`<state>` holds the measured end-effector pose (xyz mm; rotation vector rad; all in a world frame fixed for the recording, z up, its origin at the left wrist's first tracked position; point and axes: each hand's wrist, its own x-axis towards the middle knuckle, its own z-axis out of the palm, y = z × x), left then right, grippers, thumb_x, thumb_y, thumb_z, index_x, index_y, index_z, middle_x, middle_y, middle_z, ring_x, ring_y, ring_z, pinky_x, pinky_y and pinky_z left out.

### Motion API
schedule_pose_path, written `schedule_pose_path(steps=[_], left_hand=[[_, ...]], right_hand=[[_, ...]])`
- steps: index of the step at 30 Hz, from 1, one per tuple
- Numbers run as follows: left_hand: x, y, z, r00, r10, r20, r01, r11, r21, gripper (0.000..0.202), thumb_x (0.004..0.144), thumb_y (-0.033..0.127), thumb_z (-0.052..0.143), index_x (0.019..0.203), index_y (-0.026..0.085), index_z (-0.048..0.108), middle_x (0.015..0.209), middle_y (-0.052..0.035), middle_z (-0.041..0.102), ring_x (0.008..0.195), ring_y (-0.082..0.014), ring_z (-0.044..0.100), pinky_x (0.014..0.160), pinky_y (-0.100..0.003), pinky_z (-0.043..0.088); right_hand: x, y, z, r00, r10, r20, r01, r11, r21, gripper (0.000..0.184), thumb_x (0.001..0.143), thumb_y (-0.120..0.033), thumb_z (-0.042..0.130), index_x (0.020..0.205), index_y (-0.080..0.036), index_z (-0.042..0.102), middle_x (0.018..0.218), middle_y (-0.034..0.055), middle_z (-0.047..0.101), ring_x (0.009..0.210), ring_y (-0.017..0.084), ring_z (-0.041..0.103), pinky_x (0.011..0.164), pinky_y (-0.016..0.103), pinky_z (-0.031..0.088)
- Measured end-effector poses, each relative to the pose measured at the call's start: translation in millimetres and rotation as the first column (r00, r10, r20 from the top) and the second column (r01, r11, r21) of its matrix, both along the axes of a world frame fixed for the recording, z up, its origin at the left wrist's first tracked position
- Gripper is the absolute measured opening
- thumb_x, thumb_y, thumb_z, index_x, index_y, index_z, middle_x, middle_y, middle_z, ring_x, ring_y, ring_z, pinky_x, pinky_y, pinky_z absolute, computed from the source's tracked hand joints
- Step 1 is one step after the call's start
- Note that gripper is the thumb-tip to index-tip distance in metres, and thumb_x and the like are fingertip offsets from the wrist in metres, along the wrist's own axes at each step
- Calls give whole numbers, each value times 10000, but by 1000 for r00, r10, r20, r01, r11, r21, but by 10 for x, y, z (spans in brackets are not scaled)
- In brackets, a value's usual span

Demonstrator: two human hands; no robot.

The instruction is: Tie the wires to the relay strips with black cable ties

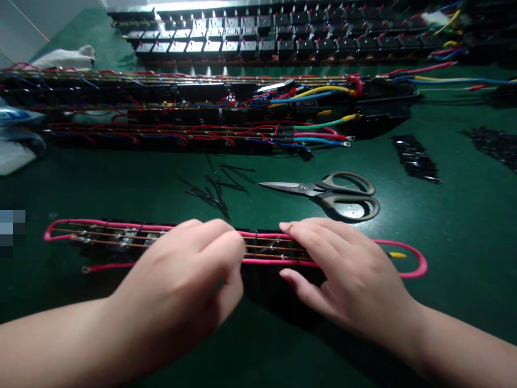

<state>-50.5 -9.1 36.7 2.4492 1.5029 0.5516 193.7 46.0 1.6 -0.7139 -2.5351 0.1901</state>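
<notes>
Across the near part of the green table lies a long black strip assembly (278, 249) with thin copper-coloured rods along it. A pink cable (258, 235) runs along its far side, loops round the right end and comes back along the near side. My left hand (189, 269) is closed over the middle of the strip, its fingertips hidden, so what it pinches cannot be made out. Resting on the strip to the right, my right hand (347, 264) has its fingers stretched out and the thumb apart. A ring terminal (85, 269) ends a pink lead at left.
Beyond the strip lie scissors (315, 191) and several loose black cable ties (210, 194). A bundle of black ties (416, 158) is at right. Farther back are wired assemblies (194, 132) with coloured leads and rows of black modules (242, 40). A plastic bag (18, 145) sits at left.
</notes>
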Motion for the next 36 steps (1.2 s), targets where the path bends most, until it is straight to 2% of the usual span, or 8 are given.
schedule_pose_path(steps=[2, 6, 12, 16, 22, 36], left_hand=[[130, -2, -77, 994, -105, 8, 105, 994, 11, 157, 912, 99, 508, 820, 227, 504, 828, -17, 616, 729, -177, 565, 636, -325, 406], [201, 24, -242, 975, -205, 89, 199, 977, 77, 134, 936, 123, 558, 835, 201, 517, 911, -34, 649, 792, -181, 567, 693, -323, 438], [93, 52, -399, 922, -306, 239, 283, 951, 125, 133, 927, 50, 581, 862, 161, 547, 915, -46, 658, 792, -159, 535, 719, -314, 437], [44, 114, -412, 909, -330, 253, 300, 942, 149, 133, 910, 28, 596, 887, 155, 565, 940, -62, 680, 820, -159, 566, 726, -305, 460], [58, 157, -379, 883, -327, 337, 280, 943, 183, 161, 891, 8, 580, 895, 169, 575, 886, -55, 705, 805, -143, 610, 710, -286, 516], [70, 174, -345, 878, -322, 354, 258, 941, 218, 180, 859, -4, 573, 873, 175, 568, 829, -52, 706, 762, -136, 651, 702, -269, 563]], right_hand=[[26, -8, 9, 998, -20, -63, 16, 998, -65, 387, 972, -334, 598, 1250, -65, 587, 1115, 193, 742, 1030, 304, 706, 899, 448, 576], [62, -9, 31, 989, -79, -127, 58, 986, -159, 387, 958, -306, 636, 1280, -100, 571, 1150, 173, 730, 1065, 285, 702, 956, 429, 563], [65, 39, 45, 981, 77, -180, -107, 980, -167, 146, 969, -197, 621, 1099, -139, 655, 1030, 99, 756, 961, 220, 679, 872, 358, 562], [78, 53, 39, 976, 115, -183, -150, 970, -190, 71, 947, -135, 635, 987, -162, 686, 1016, 73, 746, 969, 213, 637, 847, 361, 546], [68, 82, 66, 964, 108, -243, -183, 933, -311, 96, 933, -72, 628, 965, -145, 683, 952, 55, 733, 902, 160, 626, 815, 301, 542], [73, 101, 70, 970, 43, -241, -118, 943, -310, 87, 927, -83, 616, 962, -138, 673, 920, 83, 712, 874, 168, 649, 765, 292, 560]])
